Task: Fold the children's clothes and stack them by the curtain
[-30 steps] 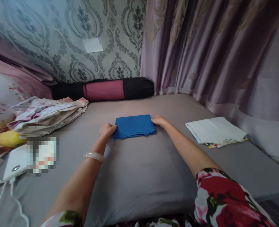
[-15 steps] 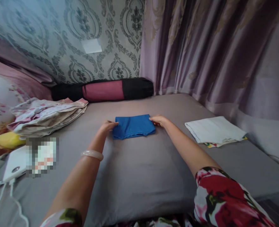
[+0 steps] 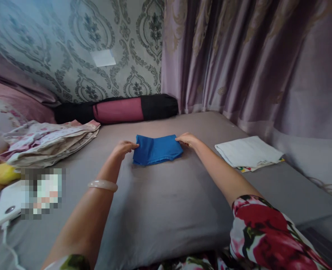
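Note:
A folded blue garment, its exact kind unclear, is stretched between my two hands over the grey bed sheet. My left hand pinches its upper left edge between thumb and fingers. At the upper right corner my right hand grips it the same way. A crease runs down the garment's left part, and that end looks a little raised. Whether the lower edge touches the sheet, I cannot tell. A pale bangle sits on my left forearm.
Right of my hands lies a folded white cloth with coloured patches beneath. On the left are a heap of patterned clothes, a yellow item and a white device with cables. A black and pink roll lies along the wall.
The view has turned slightly right. Both hands keep hold of the blue garment; its left end has come up a little and a crease now shows near it.

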A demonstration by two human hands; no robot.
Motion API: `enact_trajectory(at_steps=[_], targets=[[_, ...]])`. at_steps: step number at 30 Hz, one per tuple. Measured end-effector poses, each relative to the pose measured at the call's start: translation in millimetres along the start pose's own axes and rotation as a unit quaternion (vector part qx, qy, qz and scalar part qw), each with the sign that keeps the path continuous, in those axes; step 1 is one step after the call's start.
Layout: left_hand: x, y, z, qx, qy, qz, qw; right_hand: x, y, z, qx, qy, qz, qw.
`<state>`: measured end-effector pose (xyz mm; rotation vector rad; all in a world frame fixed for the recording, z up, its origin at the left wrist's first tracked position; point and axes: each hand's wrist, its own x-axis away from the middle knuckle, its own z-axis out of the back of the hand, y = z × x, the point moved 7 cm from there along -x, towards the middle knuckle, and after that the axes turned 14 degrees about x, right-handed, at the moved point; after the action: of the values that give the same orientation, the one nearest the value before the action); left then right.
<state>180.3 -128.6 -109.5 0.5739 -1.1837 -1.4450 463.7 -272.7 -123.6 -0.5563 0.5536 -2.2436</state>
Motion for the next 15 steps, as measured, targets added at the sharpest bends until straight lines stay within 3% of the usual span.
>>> enact_trajectory(at_steps=[7, 12, 15], targets=[[21.1, 40.5, -36.3, 0.046, -0.040, -0.068, 0.996, 6.5, 34.8, 63.9, -0.016, 0.038, -0.035, 0.999], [38.5, 65.0, -85.3, 0.084, -0.077, -0.105, 0.988, 16.8, 68.7, 112.7, -0.038, 0.102, 0.003, 0.994], [50.5, 79.6, -120.5, 0.104, -0.110, -0.118, 0.981, 25.1, 92.5, 139.8, 0.004, 0.148, 0.017, 0.989]])
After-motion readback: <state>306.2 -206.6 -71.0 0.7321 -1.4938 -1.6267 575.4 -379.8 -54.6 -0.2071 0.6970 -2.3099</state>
